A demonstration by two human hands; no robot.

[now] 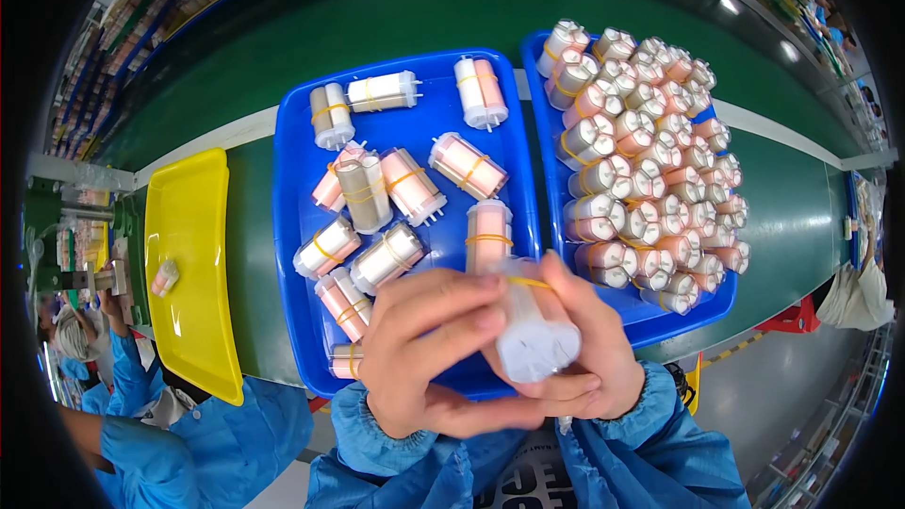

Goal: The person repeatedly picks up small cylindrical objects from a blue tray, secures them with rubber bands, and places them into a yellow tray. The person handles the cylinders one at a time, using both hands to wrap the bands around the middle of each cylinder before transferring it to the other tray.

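A bundle of white and pink tubes [535, 347] with a whitish translucent end cap and a yellow rubber band is between my hands, its cap tilted toward me. My right hand [603, 344] grips its right side, thumb up along the tubes. Curled around the left side, my left hand [415, 344] has its fingertips on the bundle near the band. Just beyond my hands, another banded bundle [488, 231] lies in the blue tray [287, 226]. Several similar bundles in white, pink and grey lie loosely around it, some partly hidden by my left hand.
At the right, a second blue tray [693, 316] holds many banded bundles standing close together in rows. A yellow tray [193, 339] with one small pink-and-white piece [165, 277] sits at the left. The trays rest on a green bench [255, 254]. A person in blue [203, 434] is at lower left.
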